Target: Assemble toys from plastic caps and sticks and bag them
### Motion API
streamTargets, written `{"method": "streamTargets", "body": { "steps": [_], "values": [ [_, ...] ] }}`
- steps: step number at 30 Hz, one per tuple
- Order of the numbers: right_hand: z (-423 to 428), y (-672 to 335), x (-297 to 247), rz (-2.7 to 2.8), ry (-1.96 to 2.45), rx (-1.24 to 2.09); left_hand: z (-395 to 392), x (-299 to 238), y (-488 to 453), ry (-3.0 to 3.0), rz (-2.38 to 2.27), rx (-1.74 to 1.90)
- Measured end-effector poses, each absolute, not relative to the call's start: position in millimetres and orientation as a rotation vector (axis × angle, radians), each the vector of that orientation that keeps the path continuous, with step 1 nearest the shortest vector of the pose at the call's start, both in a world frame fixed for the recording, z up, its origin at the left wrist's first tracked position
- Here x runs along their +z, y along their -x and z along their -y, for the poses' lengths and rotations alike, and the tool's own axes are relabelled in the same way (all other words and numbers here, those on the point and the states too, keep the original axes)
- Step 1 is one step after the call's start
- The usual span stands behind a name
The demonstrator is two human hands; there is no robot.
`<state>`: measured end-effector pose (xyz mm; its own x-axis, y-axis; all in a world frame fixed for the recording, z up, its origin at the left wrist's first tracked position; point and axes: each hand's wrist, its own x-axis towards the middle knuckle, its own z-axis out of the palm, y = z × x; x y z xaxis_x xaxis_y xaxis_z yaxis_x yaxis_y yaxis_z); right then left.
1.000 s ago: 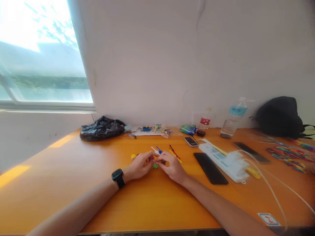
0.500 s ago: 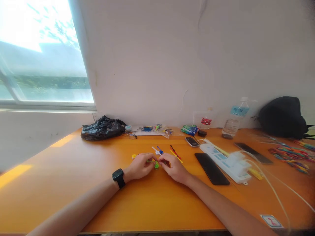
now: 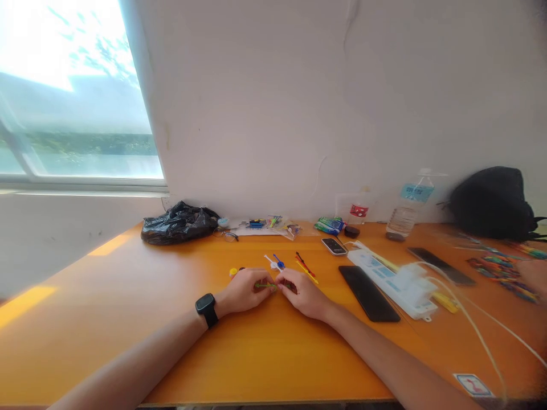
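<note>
At the middle of the table my left hand (image 3: pixel 247 289), with a black watch on its wrist, is closed in a pinch on a thin green plastic arrow-like piece (image 3: pixel 264 285). Fingertip to fingertip with it, my right hand (image 3: pixel 305 293) is pinched closed too; whatever lies between its fingers is too small to make out. Just beyond the hands lie a white piece (image 3: pixel 270 261) and a blue piece (image 3: pixel 278 262) of similar thin shape. Red and yellow thin pieces (image 3: pixel 306 270) lie past my right hand. Small yellow round pieces (image 3: pixel 233 272) sit beyond my left hand, partly covered.
Right of my hands lie a black phone (image 3: pixel 368 293) and a white power strip (image 3: pixel 391 279) with cables. A water bottle (image 3: pixel 404 210), black backpack (image 3: pixel 491 202) and colourful cords (image 3: pixel 504 276) stand farther right. A black plastic bag (image 3: pixel 182 224) lies back left. A blurred hand-like shape (image 3: pixel 535 276) shows at the right edge.
The round green part that hung below my fingertips is no longer visible there. The green piece now shows more along my left fingers. At the far right edge, a skin-toned shape has come into view.
</note>
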<state>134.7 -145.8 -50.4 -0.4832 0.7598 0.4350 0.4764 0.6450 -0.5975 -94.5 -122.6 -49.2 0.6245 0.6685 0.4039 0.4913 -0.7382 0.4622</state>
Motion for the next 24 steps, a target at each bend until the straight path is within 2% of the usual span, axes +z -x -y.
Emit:
{"method": "streamTargets", "body": {
  "steps": [24],
  "values": [
    [143.8, -134.9, -53.9, 2.208, 0.946, 0.555, 123.8, -41.7, 91.8, -2.47, -1.019, 0.768]
  ]
}}
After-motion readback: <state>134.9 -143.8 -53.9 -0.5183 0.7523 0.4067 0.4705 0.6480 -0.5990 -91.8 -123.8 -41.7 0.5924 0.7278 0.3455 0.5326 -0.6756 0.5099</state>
